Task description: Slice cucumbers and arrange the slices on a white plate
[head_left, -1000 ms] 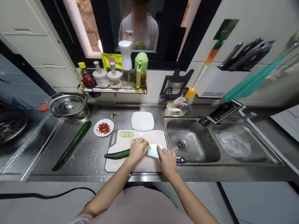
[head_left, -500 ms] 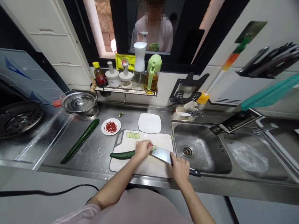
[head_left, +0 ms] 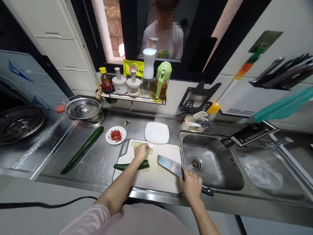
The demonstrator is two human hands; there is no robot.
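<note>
My right hand (head_left: 192, 184) grips a kitchen knife (head_left: 169, 164) by its black handle. Its broad blade is tilted over the right half of the white cutting board (head_left: 164, 180). Near the board's far edge, my left hand (head_left: 142, 152) is closed, with a pale cucumber slice (head_left: 150, 151) at its fingertips. Several overlapping slices (head_left: 136, 144) lie beside that hand, partly hidden by it. The cut cucumber (head_left: 143, 165) rests across the board under my left wrist, which covers its middle. A whole cucumber (head_left: 82, 149) lies on the steel counter to the left.
Behind the board stand a plate of chopped red pieces (head_left: 116, 135) and a white square plate (head_left: 157, 132). On the right is the sink (head_left: 212, 163); at the back left, a lidded steel pot (head_left: 84, 111). A shelf of bottles and jars (head_left: 132, 93) hangs below the window.
My left hand has left the cucumber and moved away from me toward the row of slices, with a slice. The knife has drawn back to the right, apart from the cucumber.
</note>
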